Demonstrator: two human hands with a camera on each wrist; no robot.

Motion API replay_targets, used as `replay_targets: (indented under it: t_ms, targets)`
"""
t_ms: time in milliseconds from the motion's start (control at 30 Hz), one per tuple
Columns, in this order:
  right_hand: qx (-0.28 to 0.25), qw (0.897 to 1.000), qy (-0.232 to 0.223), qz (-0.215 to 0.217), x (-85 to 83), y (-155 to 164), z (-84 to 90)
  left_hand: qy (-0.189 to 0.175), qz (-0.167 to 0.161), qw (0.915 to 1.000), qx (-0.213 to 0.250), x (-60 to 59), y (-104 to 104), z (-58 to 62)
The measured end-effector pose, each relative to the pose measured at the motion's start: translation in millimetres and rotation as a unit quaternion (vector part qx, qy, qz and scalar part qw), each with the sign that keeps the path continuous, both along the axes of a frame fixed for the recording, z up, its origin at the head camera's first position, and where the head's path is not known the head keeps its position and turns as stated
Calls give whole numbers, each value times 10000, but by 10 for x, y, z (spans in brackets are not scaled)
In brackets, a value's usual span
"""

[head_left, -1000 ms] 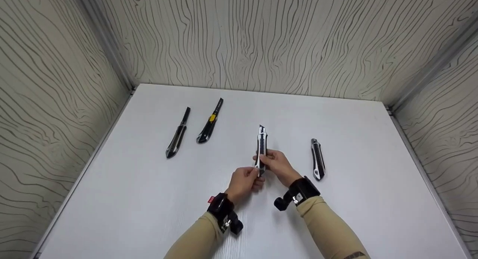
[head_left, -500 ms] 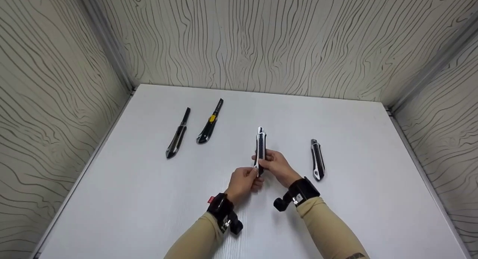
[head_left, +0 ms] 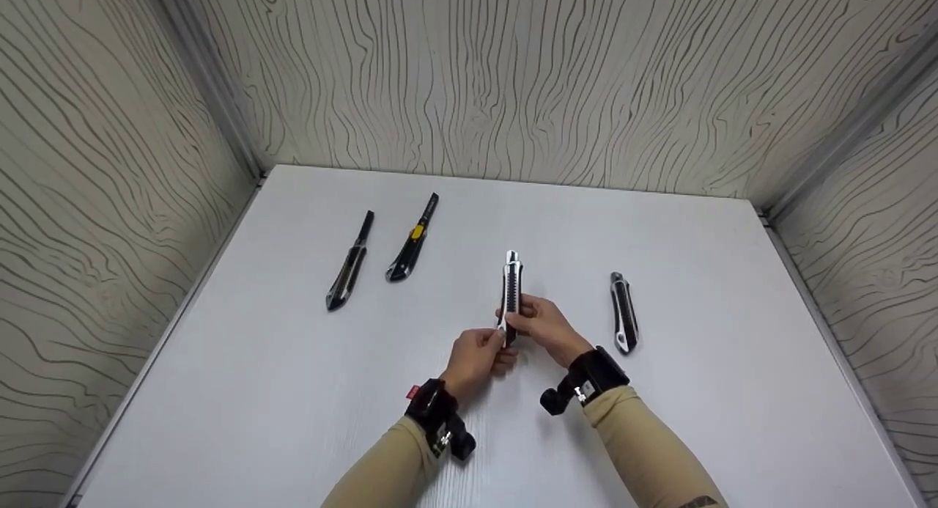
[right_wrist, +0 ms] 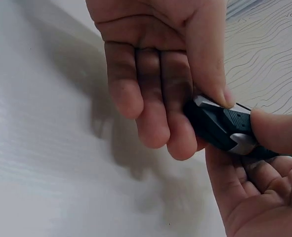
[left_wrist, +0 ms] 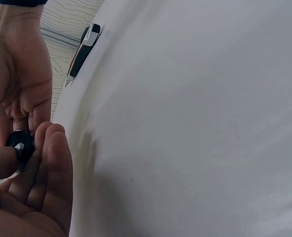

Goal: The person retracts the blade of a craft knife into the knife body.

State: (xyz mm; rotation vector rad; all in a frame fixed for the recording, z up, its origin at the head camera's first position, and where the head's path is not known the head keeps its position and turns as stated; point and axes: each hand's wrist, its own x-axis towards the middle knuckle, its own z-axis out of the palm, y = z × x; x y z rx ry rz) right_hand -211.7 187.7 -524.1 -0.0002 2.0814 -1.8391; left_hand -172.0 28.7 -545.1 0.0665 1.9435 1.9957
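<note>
Above the table [head_left: 293,391], both hands still grip the utility knife [head_left: 511,288], its blade seemingly retracted since.

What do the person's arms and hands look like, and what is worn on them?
Both arms wear long tan sleeves down to the wrists. The left hand and the right hand are bare. Each wrist carries a black strap with a small black camera mount; the left wrist strap shows a red tab, the right wrist strap a small silver part.
</note>
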Motion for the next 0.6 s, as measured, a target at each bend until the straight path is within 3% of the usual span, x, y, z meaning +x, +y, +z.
replay_targets:
  t_ms: [267,600]
  targets:
    - [194,9994,-43,-280,24,49,2,-32,22,9998,-186,14,66,26]
    - [222,9981,-146,-551,73,167,-7,252,-107,9945,-1016,2,118,59]
